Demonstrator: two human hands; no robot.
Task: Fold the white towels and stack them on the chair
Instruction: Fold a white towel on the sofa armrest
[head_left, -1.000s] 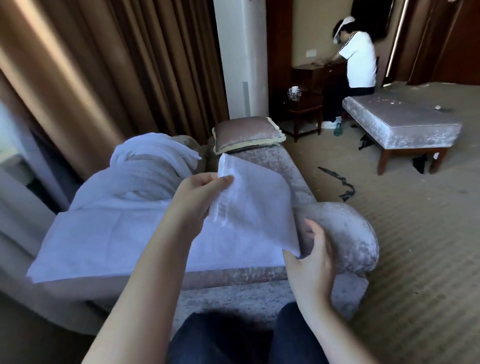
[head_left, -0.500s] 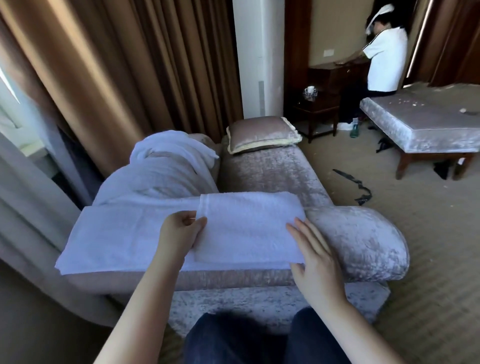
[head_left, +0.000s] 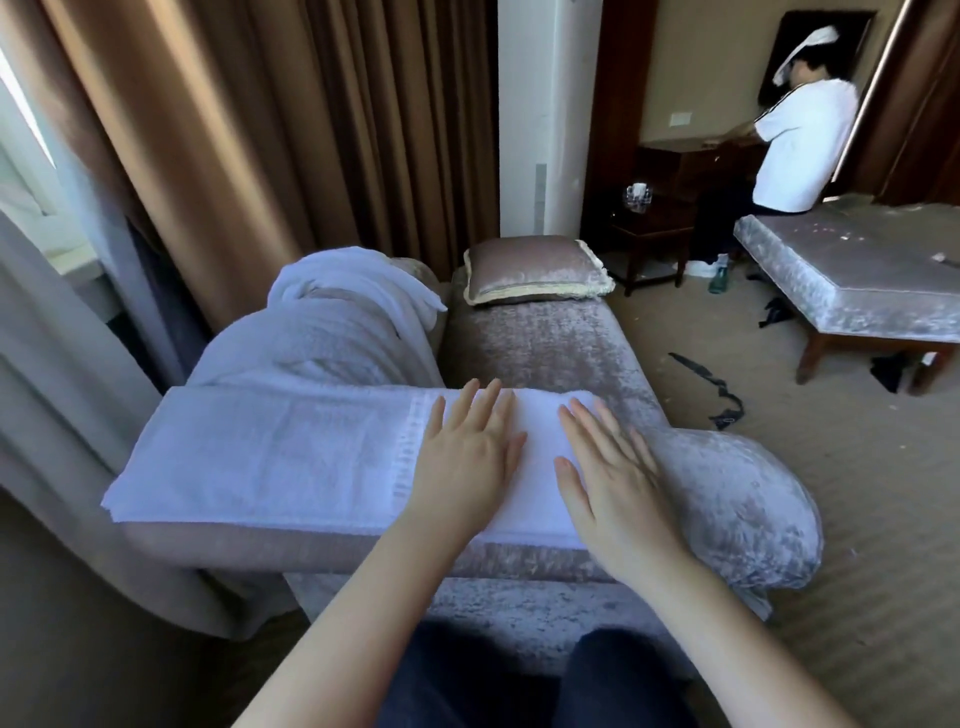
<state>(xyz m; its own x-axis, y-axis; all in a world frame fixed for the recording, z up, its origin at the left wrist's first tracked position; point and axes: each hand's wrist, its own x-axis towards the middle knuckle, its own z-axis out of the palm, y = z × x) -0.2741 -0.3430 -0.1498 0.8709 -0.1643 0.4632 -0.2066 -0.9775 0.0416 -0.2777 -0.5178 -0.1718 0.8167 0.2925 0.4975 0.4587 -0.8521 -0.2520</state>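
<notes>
a hotel room: heavy curtains (head_left: 260, 130), velvet chaise (head_left: 545, 353), upholstered bench (head_left: 857, 280), carpet (head_left: 857, 493).

Brown curtains (head_left: 291, 135) hang at the back left, with a paler grey drape (head_left: 47, 364) in front of them at the left edge. A white pillar (head_left: 545, 114) stands between the curtains and a dark wooden panel. A cushion (head_left: 535, 270) with pale trim lies below the pillar. Further right a dark side table (head_left: 649, 228) carries a white cup (head_left: 638, 191). A person in a white shirt (head_left: 800, 150) sits at a dark desk (head_left: 685, 161). A velvet bench (head_left: 852, 291) on wooden legs stands on the beige carpet (head_left: 857, 519). A green bottle (head_left: 719, 278) stands on the floor near the bench. A dark strap (head_left: 711, 384) lies on the carpet.
</notes>
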